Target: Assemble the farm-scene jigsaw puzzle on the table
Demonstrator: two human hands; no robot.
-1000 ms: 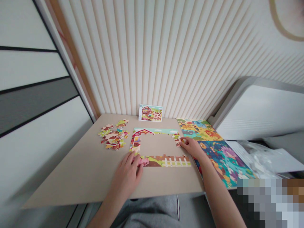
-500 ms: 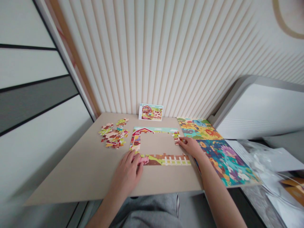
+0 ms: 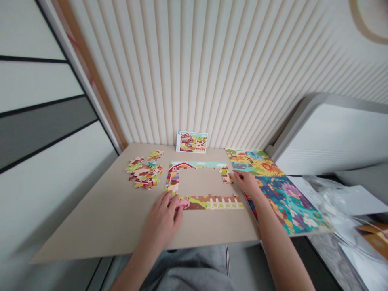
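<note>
Fingers (image 3: 164, 199) of my left hand (image 3: 162, 216) lie loosely spread on the lower-left corner of a multicoloured rectangular farm-puzzle border (image 3: 227, 203) on the beige counter (image 3: 212, 230); my right hand (image 3: 247, 184), fingers narrow, is beside the border's right edge, contact unclear.

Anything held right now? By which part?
Nothing visibly held. Left hand rests on the puzzle, lower-left corner; right hand is beside its right edge.

Open table (image 3: 200, 184) inside the border (image 3: 218, 203); gap at its right, above the fence strip. Left hand (image 3: 163, 212) covers near-left corner. Right hand (image 3: 246, 182) beside right column. Narrow lane between pile (image 3: 144, 174) and border. Card (image 3: 192, 142), wall (image 3: 194, 72) bar far side.
</note>
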